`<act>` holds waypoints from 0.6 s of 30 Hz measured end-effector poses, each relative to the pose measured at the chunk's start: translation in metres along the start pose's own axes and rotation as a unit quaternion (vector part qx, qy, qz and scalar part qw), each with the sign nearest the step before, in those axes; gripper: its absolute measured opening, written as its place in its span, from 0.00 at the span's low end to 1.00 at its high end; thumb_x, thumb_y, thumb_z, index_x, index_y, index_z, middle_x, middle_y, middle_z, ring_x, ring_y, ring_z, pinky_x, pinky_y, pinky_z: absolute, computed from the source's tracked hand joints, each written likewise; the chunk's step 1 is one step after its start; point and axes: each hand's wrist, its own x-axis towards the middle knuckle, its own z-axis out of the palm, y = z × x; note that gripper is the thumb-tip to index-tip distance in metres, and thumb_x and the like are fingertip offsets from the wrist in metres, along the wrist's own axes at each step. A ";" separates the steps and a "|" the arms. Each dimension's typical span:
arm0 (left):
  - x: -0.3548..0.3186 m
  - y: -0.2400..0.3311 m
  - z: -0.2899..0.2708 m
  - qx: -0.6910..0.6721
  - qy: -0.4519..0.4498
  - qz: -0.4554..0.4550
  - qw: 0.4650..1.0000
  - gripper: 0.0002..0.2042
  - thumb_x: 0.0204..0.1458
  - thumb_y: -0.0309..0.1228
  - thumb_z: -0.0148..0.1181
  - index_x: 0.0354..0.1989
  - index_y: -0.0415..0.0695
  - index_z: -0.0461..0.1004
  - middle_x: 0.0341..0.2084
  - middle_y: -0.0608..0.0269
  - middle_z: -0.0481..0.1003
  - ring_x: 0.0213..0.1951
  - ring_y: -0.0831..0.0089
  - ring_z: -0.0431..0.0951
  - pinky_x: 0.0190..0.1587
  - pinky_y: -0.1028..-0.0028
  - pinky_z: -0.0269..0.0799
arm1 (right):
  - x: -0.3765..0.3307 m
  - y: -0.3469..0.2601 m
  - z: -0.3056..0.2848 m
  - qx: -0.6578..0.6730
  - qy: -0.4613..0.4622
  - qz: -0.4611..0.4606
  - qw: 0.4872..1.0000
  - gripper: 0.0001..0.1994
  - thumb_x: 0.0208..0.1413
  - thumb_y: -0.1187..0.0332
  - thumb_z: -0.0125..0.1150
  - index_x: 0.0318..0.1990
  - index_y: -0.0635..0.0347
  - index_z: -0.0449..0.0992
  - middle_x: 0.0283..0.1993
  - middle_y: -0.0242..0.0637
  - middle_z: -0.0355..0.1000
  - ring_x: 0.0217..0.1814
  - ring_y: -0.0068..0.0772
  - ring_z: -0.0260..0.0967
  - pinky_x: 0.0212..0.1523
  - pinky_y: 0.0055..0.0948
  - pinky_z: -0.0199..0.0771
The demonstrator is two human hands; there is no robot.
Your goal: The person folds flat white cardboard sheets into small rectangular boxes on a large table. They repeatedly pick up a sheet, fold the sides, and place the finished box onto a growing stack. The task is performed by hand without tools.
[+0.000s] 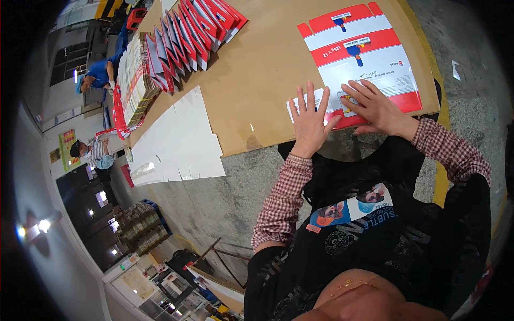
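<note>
A flat red-and-white printed carton blank (393, 80) lies on the brown board-covered table in front of me. My right hand (379, 109) rests flat on its near edge, fingers stretched out toward the left. Beside it, my left hand (311, 119) has its fingers spread over a small white flap at the blank's near left corner, thumb toward the red edge. Neither hand grips anything. The hands are a short way apart, and they cover part of the blank's near side.
Several red-and-grey folded carton pieces (184, 45) stand in a fanned row at the far left, beside a stack of flat cartons (135, 80). A white cardboard sheet (179, 144) covers the table's left corner. Two other people (99, 75) are farther left. Loaded pallets (140, 227) stand beyond.
</note>
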 end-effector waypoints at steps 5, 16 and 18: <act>0.009 0.014 0.005 -0.012 0.045 -0.072 0.996 0.29 0.62 0.49 0.53 0.72 0.61 0.61 0.74 0.49 0.48 0.74 0.41 0.44 0.69 0.37 0.40 | 0.000 -0.002 -0.002 0.012 0.034 0.000 0.999 0.39 0.48 0.47 0.69 0.65 0.58 0.67 0.74 0.47 0.53 0.77 0.50 0.48 0.75 0.52 0.47; 0.015 0.006 0.028 -0.084 0.107 -0.128 0.982 0.24 0.63 0.29 0.47 0.69 0.55 0.65 0.74 0.54 0.52 0.74 0.43 0.46 0.71 0.42 0.39 | -0.097 0.029 -0.006 0.584 0.518 0.369 0.506 0.26 0.65 0.66 0.60 0.66 0.67 0.61 0.66 0.43 0.67 0.67 0.35 0.65 0.68 0.33 0.64; 0.011 0.002 0.038 -0.119 0.113 -0.149 0.975 0.27 0.59 0.23 0.46 0.70 0.51 0.63 0.74 0.49 0.51 0.74 0.43 0.45 0.71 0.42 0.38 | -0.071 0.014 0.005 0.717 0.512 0.274 0.386 0.25 0.65 0.67 0.60 0.66 0.66 0.62 0.65 0.42 0.66 0.67 0.34 0.65 0.67 0.32 0.65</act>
